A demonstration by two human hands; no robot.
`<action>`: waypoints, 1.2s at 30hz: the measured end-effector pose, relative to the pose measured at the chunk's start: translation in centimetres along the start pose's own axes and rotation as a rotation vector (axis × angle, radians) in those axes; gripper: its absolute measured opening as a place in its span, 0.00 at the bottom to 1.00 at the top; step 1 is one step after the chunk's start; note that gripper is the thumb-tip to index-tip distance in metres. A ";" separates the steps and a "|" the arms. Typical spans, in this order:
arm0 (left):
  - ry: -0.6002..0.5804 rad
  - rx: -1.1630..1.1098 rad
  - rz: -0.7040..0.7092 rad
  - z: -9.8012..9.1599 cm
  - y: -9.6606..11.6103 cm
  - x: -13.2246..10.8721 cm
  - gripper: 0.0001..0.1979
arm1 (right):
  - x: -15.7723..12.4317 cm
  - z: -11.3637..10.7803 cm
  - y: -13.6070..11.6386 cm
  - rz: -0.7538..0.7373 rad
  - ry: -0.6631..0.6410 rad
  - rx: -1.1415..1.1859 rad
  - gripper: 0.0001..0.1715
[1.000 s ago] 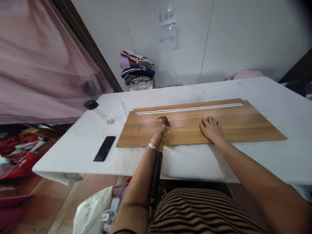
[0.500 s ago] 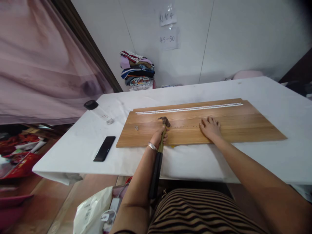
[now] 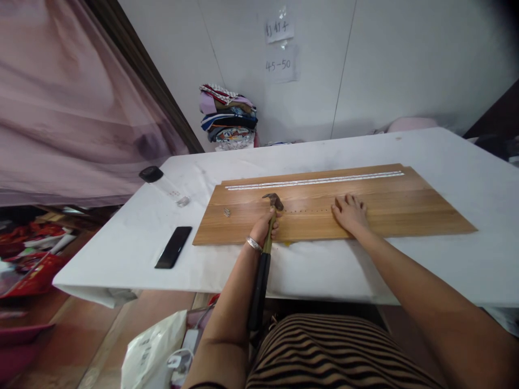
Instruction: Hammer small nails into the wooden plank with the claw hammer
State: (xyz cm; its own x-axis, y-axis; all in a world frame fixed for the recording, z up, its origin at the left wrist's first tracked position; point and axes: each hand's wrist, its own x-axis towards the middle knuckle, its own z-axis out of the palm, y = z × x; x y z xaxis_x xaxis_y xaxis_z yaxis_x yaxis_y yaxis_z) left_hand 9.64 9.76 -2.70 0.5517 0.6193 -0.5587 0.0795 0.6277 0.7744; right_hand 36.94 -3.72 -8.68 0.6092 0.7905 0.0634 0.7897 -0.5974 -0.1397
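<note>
My left hand is wrapped round the upper handle of a claw hammer, whose rusty head rests over the wooden board; its black grip points back towards my body. Flat on the board, fingers spread, lies my right hand, with nothing in it. Between the hammer head and my right hand runs a row of small dark dots. A few loose nails lie near the board's left end. Two pale strips stretch along its far side.
On the white table, left of the board, are a black phone and a clear bottle with a black lid. Folded cloths are stacked behind the table. A white bag is below its front edge.
</note>
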 end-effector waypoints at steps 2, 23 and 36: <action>0.010 0.000 0.001 0.0 0.0 0.0 0.19 | 0.0 0.0 0.0 0.000 0.000 -0.003 0.34; 0.026 -0.001 0.014 0.1 0.2 0.0 0.19 | -0.1 -0.2 -0.2 0.004 -0.005 0.000 0.34; 0.039 -0.005 0.013 0.1 0.1 0.0 0.18 | -0.1 0.1 0.0 -0.009 0.006 -0.008 0.33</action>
State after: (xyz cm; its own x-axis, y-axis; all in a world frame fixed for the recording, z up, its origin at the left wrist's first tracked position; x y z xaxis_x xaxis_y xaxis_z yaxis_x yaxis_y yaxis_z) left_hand 9.78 9.82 -2.58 0.5195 0.6456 -0.5598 0.0681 0.6218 0.7802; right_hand 36.88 -3.78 -8.75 0.6027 0.7948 0.0707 0.7955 -0.5915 -0.1316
